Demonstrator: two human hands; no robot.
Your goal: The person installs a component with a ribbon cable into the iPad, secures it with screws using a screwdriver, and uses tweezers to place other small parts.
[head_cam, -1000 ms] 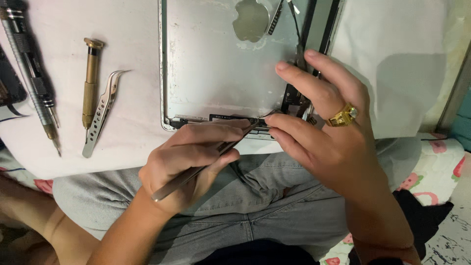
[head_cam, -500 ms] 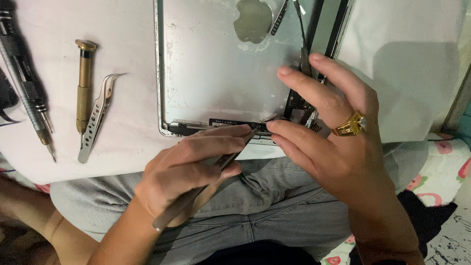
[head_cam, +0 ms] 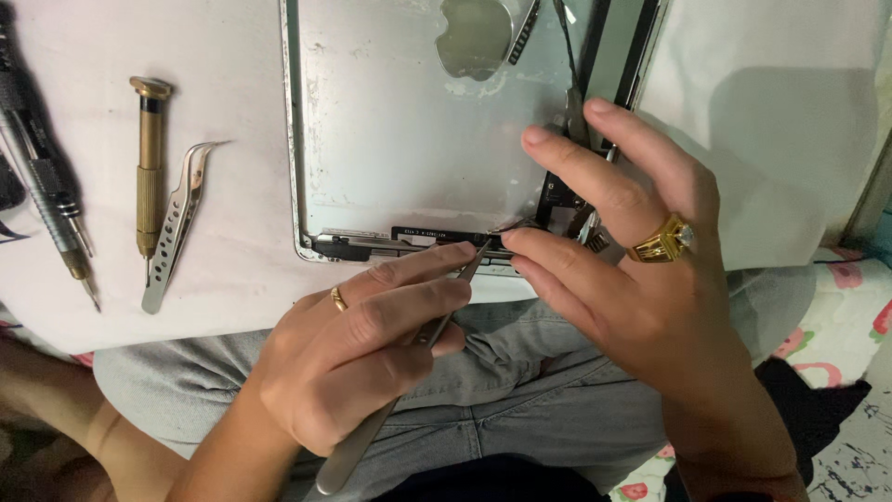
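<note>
On the white counter (head_cam: 232,279) lies an opened tablet shell (head_cam: 409,158), a thin metal back with its inside facing up. Its lower edge, nearest the person, holds a dark strip of small parts (head_cam: 409,244); a black cable (head_cam: 567,56) runs up the right side.

The left hand (head_cam: 362,363) grips slim steel tweezers (head_cam: 409,367) like a pen, fingers (head_cam: 418,270) closed round the shaft, tips pressed to the shell's lower edge at a tiny part I cannot make out. The right hand (head_cam: 632,279), wearing a gold ring (head_cam: 662,242), has thumb and forefinger pinched together right at the tweezer tips; whether they hold anything is hidden. Its other fingers are spread above the shell's lower right corner.

The shell looks light and stiff but easily bent, best held by its rim. The parts and cable inside appear fragile, likely wanting only a gentle pinch.

Well to the left lie curved tweezers (head_cam: 177,223), a brass screwdriver (head_cam: 149,167) and a dark screwdriver (head_cam: 46,195), apart from both hands.
</note>
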